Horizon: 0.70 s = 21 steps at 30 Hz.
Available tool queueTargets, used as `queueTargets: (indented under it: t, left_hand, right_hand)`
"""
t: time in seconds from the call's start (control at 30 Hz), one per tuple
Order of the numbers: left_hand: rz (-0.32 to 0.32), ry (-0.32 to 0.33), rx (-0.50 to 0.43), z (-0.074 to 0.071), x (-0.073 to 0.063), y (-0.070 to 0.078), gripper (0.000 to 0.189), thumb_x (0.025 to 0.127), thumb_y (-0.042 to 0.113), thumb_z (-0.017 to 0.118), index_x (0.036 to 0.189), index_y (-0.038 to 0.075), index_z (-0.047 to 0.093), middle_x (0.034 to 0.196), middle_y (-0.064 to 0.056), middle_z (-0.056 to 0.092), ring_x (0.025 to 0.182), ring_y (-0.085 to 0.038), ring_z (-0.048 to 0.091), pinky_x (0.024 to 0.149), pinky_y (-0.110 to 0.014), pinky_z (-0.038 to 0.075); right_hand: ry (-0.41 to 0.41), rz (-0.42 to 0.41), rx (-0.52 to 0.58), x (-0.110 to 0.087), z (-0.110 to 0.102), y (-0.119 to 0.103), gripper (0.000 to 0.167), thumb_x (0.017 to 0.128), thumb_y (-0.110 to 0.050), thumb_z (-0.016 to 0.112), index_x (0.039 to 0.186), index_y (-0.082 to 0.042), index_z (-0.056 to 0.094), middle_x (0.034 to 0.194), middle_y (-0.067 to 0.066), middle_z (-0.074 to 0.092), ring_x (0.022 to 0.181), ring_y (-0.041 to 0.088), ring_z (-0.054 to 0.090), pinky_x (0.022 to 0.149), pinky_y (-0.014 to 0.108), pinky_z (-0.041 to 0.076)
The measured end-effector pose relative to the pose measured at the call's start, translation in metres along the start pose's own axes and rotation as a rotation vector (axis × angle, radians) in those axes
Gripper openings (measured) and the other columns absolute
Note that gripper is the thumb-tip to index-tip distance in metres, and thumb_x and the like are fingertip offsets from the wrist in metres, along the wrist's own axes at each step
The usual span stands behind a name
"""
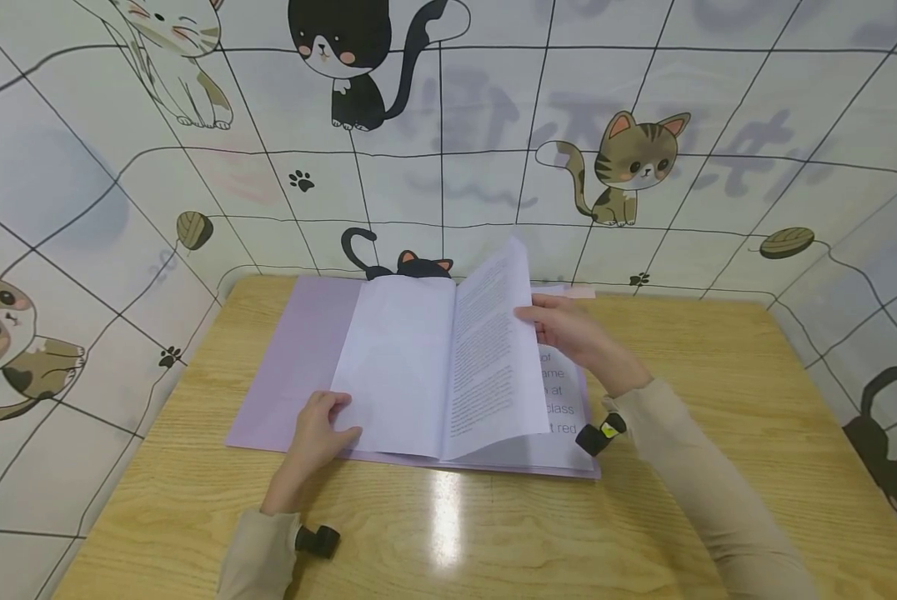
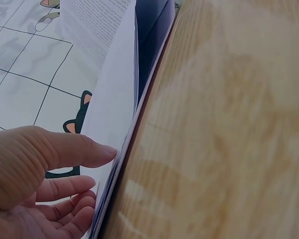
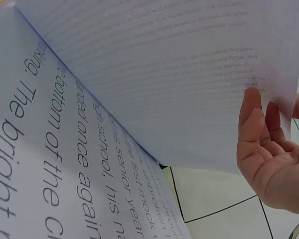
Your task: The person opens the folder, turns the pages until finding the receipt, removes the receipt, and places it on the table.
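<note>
An open purple folder of bound sheets lies on the table. Between the thumb and fingers of my right hand is the outer edge of a page with small print, lifted and tilted up from the spine. In the right wrist view, fingers lie against one face of this page, with the thumb on its other side. Large-print text shows on the sheet beneath. My left hand rests at the lower left corner of the blank left page, its thumb touching near the bottom edge.
The wooden table extends in front of the folder and to both sides. A white cloth backdrop with cartoon cats and grid lines rises behind the table and at its sides. A pale pink tab sticks out at the folder's upper right.
</note>
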<state>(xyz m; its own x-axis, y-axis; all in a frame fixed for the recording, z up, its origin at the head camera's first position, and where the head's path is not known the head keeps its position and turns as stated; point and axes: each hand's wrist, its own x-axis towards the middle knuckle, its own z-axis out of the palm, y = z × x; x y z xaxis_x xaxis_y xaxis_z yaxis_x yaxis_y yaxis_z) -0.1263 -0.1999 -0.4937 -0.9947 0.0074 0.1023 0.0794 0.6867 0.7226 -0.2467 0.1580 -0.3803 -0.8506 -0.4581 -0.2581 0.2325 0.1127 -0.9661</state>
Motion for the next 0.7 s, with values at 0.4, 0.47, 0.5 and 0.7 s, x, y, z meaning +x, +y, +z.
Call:
queueTargets:
  t: [0.4, 0.47, 0.5, 0.7]
  left_hand:
    - [-0.016, -0.009, -0.001, 0.000, 0.001, -0.001, 0.042, 0.069, -0.002, 0.075, 0.106, -0.011, 0.058, 0.104, -0.022, 0.053, 0.096, -0.034, 0.051, 0.087, -0.046, 0.045]
    - [-0.014, -0.009, 0.000, 0.000, 0.001, -0.001, 0.042, 0.069, -0.002, 0.075, 0.106, -0.011, 0.058, 0.104, -0.022, 0.053, 0.096, -0.034, 0.051, 0.086, -0.046, 0.045]
    - [-0.014, -0.010, -0.001, 0.000, 0.001, -0.001, 0.042, 0.069, -0.002, 0.075, 0.106, -0.011, 0.058, 0.104, -0.022, 0.053, 0.096, -0.034, 0.051, 0.086, -0.046, 0.045]
    - [-0.034, -0.014, -0.007, -0.001, 0.001, 0.002, 0.042, 0.070, -0.002, 0.073, 0.107, -0.012, 0.057, 0.104, -0.022, 0.053, 0.096, -0.034, 0.051, 0.086, -0.046, 0.045]
  right_hand:
    - [-0.004, -0.048, 0.012, 0.006, 0.014, -0.007, 0.041, 0.096, -0.010, 0.048, 0.132, 0.008, 0.043, 0.098, 0.002, 0.064, 0.082, 0.013, 0.063, 0.075, 0.025, 0.051]
    - [0.004, -0.052, 0.013, 0.006, 0.018, -0.008, 0.041, 0.095, -0.010, 0.048, 0.131, 0.009, 0.044, 0.096, 0.001, 0.065, 0.081, 0.013, 0.062, 0.075, 0.025, 0.050]
    - [0.005, -0.055, 0.012, 0.007, 0.019, -0.009, 0.041, 0.095, -0.010, 0.048, 0.131, 0.010, 0.044, 0.096, 0.000, 0.065, 0.081, 0.012, 0.062, 0.075, 0.025, 0.050]
    - [-0.004, -0.073, 0.015, 0.010, 0.026, -0.010, 0.040, 0.095, -0.010, 0.048, 0.130, 0.009, 0.044, 0.094, -0.001, 0.065, 0.078, 0.012, 0.061, 0.074, 0.025, 0.049]
